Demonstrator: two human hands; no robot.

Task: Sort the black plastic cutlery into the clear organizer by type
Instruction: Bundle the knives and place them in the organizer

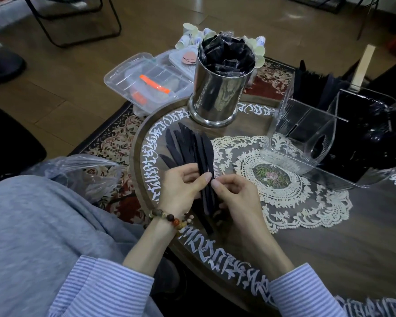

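Note:
A fanned bundle of black plastic knives [192, 145] is held over the round table's left side, blades pointing away from me. My left hand [181, 188] grips the bundle from the left, thumb across the handles. My right hand [233, 197] pinches the handles from the right, its thumb tip meeting the left thumb. The clear organizer [306, 133] stands at the right, with black cutlery [318, 88] upright in its far compartment and dark pieces in its right one. A steel canister [220, 92] at the back holds wrapped black cutlery packets.
A lace doily [284, 191] lies mid-table. A clear lidded box [146, 83] with orange items and paper cups [190, 35] sit on the floor rug behind. A plastic bag [87, 172] rests by my left knee. A chair frame [78, 24] stands far left.

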